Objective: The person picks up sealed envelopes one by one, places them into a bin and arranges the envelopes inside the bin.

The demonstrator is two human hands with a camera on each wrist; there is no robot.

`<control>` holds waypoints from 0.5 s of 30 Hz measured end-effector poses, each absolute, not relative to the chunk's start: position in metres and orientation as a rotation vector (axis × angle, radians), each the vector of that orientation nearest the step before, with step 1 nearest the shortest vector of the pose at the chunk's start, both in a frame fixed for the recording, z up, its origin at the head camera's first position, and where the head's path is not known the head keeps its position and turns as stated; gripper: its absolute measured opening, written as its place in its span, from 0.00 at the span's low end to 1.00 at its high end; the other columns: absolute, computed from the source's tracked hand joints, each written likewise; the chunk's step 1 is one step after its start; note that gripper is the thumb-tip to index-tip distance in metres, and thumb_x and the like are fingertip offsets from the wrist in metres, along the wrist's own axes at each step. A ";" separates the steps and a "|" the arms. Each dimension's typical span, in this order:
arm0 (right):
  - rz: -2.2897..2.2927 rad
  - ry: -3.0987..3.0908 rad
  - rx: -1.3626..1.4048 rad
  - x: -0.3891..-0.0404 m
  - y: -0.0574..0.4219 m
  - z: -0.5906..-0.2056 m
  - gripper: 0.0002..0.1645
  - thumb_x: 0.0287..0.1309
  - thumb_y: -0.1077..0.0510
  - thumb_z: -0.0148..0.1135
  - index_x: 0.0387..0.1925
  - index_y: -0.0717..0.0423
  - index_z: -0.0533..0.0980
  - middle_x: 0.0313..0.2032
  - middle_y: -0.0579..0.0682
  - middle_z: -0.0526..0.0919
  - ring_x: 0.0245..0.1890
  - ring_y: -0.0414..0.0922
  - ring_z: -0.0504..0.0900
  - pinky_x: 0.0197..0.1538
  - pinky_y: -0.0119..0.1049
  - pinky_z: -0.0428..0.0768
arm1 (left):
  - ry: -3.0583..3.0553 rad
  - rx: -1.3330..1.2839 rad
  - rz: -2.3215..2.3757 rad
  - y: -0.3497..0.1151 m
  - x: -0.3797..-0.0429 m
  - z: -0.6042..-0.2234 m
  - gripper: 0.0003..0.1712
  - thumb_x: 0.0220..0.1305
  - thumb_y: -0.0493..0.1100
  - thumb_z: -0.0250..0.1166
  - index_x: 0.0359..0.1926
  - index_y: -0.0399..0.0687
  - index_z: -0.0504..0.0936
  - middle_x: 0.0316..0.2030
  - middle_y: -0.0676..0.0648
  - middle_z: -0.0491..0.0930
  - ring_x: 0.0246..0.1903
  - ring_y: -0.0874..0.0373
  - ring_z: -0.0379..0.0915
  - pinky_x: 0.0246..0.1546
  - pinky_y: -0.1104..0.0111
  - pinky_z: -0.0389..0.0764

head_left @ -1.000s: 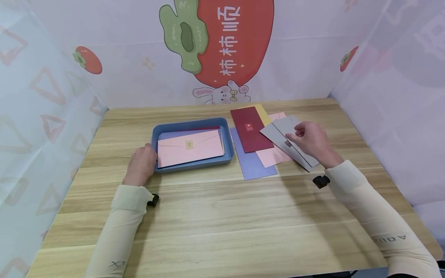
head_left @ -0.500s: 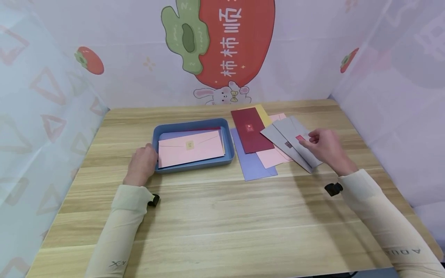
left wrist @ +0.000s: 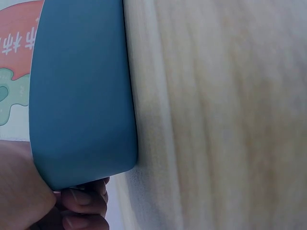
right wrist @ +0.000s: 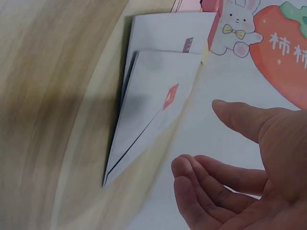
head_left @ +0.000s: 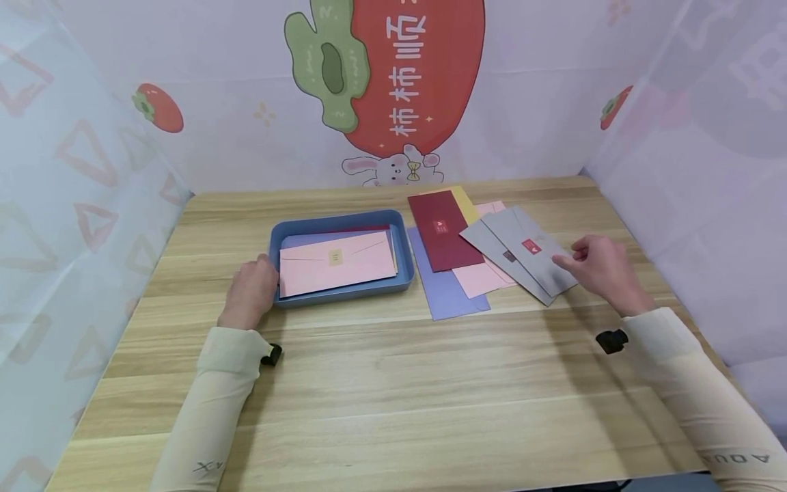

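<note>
My left hand (head_left: 249, 290) grips the left end of a shallow blue tray (head_left: 344, 296), and in the left wrist view its curled fingers (left wrist: 79, 197) show at the tray's corner. A pink envelope (head_left: 307, 273) with a gold seal lies on top in the tray, over a blue-violet one and a dark red one. My right hand (head_left: 605, 270) is by the lower right end of a grey envelope (head_left: 510, 236) with a red sticker. In the right wrist view, a gap shows between thumb and loosely bent fingers, with nothing held.
Under the top grey envelope lies another grey envelope (head_left: 492, 239). Left of them spread a dark red envelope (head_left: 451, 249), a yellow one (head_left: 465, 203), a pink one (head_left: 476, 281) and a blue-violet one (head_left: 449, 297). A printed backdrop (head_left: 522, 102) stands behind the wooden table (head_left: 393, 396).
My right hand has drawn back to the right and slightly down from the grey envelopes, uncovering the red sticker on the top one. My left hand stays at the tray.
</note>
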State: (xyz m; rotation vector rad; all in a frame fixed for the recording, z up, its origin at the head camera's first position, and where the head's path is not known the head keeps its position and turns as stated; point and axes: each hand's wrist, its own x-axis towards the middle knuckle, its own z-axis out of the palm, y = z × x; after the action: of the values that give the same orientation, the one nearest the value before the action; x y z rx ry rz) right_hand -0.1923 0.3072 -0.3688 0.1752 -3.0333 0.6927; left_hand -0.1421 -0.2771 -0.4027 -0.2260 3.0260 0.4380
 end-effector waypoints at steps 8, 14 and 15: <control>0.635 -3.088 0.158 -0.193 0.327 -0.377 0.32 0.66 0.48 0.72 0.47 0.79 0.81 0.44 0.75 0.86 0.41 0.63 0.83 0.36 0.40 0.77 | 3.034 -0.219 0.439 -0.278 -0.142 -0.404 0.17 0.81 0.35 0.42 0.48 0.20 0.71 0.41 0.18 0.78 0.34 0.34 0.81 0.32 0.46 0.83; 0.621 -3.150 0.108 -0.194 0.336 -0.382 0.28 0.65 0.44 0.71 0.29 0.68 0.77 0.29 0.62 0.80 0.32 0.53 0.74 0.32 0.36 0.68 | 3.020 -0.227 0.435 -0.277 -0.142 -0.403 0.18 0.82 0.35 0.42 0.49 0.20 0.71 0.41 0.19 0.78 0.33 0.37 0.80 0.31 0.48 0.82; 0.621 -3.157 0.105 -0.194 0.336 -0.382 0.29 0.65 0.44 0.71 0.24 0.64 0.73 0.24 0.56 0.75 0.28 0.50 0.71 0.31 0.36 0.66 | 3.018 -0.227 0.435 -0.276 -0.142 -0.402 0.17 0.82 0.35 0.42 0.49 0.20 0.71 0.41 0.19 0.78 0.33 0.37 0.80 0.31 0.48 0.82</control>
State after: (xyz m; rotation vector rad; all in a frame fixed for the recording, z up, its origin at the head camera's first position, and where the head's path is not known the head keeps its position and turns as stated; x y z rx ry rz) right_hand -0.1936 0.3365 -0.3825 0.1048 -3.1573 0.6206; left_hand -0.1424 -0.2764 -0.4022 -0.2273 3.0183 0.4349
